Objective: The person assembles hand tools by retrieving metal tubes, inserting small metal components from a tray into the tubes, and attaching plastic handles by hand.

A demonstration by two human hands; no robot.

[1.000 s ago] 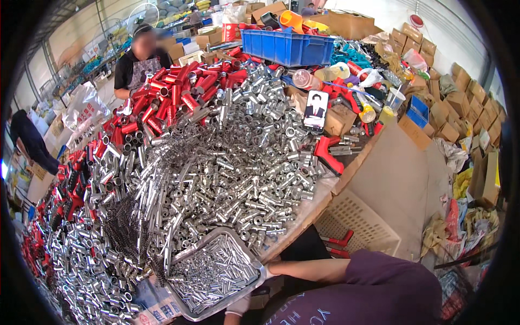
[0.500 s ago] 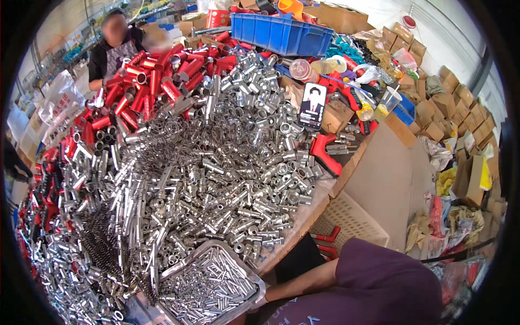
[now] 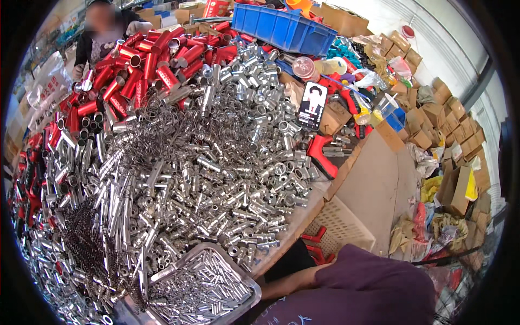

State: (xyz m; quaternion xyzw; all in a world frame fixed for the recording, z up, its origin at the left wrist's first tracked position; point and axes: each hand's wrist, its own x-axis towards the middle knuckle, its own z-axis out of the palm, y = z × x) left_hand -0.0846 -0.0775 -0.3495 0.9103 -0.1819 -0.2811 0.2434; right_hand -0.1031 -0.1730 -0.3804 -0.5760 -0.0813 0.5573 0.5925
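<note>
Neither of my hands shows. My right forearm (image 3: 292,283) comes out of a dark purple sleeve (image 3: 374,279) at the lower right, and its hand end is hidden behind the rim of a clear plastic tray (image 3: 253,290). The tray holds many small metal pins (image 3: 219,279) and tiny metal pieces. Beyond it spreads a large heap of shiny metal fittings (image 3: 216,211), with tangled wire springs (image 3: 168,127) on top. Dark coil springs (image 3: 89,238) lie left of the tray.
Red tubes (image 3: 138,70) pile up at the far left, where another person (image 3: 103,32) stands. A blue crate (image 3: 281,27) sits at the back. A phone (image 3: 312,105) leans near a red pistol-shaped handle (image 3: 323,157). A cream basket (image 3: 344,225) and cardboard boxes (image 3: 455,127) are at right.
The view has shifted slightly, so the tray and heap sit a little further left. The other person has moved closer to the red tubes, one hand now raised beside them.
</note>
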